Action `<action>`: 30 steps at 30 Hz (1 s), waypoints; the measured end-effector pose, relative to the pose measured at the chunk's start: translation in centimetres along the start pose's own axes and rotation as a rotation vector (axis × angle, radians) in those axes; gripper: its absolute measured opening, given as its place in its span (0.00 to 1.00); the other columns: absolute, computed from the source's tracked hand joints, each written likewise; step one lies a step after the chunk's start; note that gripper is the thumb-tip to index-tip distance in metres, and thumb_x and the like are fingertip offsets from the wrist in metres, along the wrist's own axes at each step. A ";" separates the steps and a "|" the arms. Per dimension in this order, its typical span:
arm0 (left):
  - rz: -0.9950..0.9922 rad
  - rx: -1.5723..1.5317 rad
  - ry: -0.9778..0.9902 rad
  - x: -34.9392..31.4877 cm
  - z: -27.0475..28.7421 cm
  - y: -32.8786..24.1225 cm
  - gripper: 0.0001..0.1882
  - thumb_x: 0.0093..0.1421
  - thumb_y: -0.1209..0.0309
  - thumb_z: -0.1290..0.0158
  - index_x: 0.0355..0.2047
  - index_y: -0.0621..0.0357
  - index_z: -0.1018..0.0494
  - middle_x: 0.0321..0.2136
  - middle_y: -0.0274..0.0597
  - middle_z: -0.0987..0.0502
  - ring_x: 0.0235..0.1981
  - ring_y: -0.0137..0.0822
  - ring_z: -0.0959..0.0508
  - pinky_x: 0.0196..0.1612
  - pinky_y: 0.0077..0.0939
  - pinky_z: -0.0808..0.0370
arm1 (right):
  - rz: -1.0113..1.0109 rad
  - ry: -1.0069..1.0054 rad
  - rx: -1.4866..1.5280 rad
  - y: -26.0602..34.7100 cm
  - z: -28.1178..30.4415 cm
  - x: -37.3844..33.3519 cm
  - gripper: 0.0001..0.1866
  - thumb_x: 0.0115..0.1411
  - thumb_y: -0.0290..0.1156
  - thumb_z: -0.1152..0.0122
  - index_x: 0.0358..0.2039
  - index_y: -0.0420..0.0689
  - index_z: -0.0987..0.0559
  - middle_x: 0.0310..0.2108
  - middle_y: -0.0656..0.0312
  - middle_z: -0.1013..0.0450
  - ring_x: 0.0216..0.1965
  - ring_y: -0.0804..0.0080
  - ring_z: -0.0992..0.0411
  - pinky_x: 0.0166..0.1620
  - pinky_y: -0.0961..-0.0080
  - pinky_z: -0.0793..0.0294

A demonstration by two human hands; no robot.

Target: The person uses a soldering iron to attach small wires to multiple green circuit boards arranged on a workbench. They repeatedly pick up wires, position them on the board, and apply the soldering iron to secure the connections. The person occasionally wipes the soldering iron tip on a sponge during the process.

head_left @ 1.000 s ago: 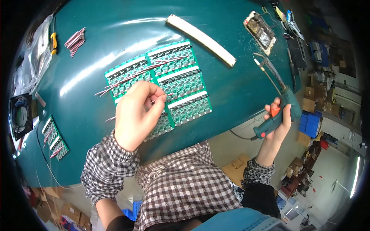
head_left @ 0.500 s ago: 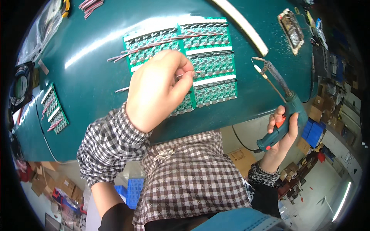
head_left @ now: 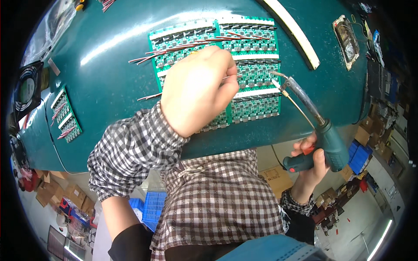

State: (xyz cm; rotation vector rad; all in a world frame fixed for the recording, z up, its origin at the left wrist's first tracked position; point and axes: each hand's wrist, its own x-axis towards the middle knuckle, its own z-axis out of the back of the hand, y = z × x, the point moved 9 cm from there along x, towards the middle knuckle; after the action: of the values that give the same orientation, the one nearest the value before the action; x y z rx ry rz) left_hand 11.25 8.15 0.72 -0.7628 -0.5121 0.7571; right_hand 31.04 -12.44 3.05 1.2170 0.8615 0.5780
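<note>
My left hand (head_left: 198, 89) hovers over a panel of green circuit boards (head_left: 254, 106), thumb and forefinger pinched around a thin wire whose end pokes out past the fingertips. Much of the panel's left half is hidden beneath that hand. Across the upper rows lie several loose red, white and black wires (head_left: 183, 46). My right hand (head_left: 321, 167) grips a dark green soldering gun (head_left: 333, 145) with a red trigger. Its metal tip points left, at the panel's right edge; whether it touches a board I cannot tell.
A smaller strip of circuit boards (head_left: 67, 119) with wires lies at the left. A long white bar (head_left: 296, 30) curves behind the panel. At the far right sits a stained cleaning tray (head_left: 346, 41). A black fan (head_left: 28, 89) stands on the left edge.
The soldering gun has come left and its tip has reached the panel's right edge. My left hand keeps its pinch on the wire. The whole view has shifted slightly.
</note>
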 end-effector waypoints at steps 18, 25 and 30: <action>0.133 -0.120 0.081 0.4 0.4 1.7 0.04 0.50 0.78 0.44 0.27 0.60 0.26 0.21 0.34 0.30 0.21 0.24 0.32 0.25 0.19 0.35 | -0.096 0.030 -0.014 -0.5 -2.0 0.3 0.29 0.57 0.41 0.38 0.49 0.28 0.30 0.30 0.53 0.28 0.29 0.64 0.23 0.28 0.75 0.17; 0.176 -0.155 0.063 0.2 1.1 2.6 0.04 0.50 0.77 0.43 0.27 0.60 0.26 0.21 0.33 0.28 0.21 0.24 0.32 0.24 0.19 0.35 | -0.110 -0.013 0.018 -0.1 -2.1 0.6 0.22 0.56 0.37 0.37 0.41 0.28 0.26 0.30 0.51 0.27 0.29 0.60 0.22 0.31 0.69 0.17; 0.025 -0.066 0.019 0.5 0.1 0.9 0.04 0.49 0.78 0.44 0.26 0.60 0.27 0.22 0.38 0.28 0.21 0.32 0.27 0.25 0.26 0.30 | -0.111 -0.007 -0.060 -0.1 -2.0 0.4 0.28 0.56 0.43 0.38 0.46 0.29 0.28 0.28 0.54 0.28 0.28 0.65 0.23 0.28 0.74 0.18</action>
State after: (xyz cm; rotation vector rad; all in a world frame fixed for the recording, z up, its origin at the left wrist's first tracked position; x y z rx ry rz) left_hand 11.14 8.96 0.17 -0.8381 -0.5126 0.7586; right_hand 29.67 -11.03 2.62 1.1086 0.8940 0.5068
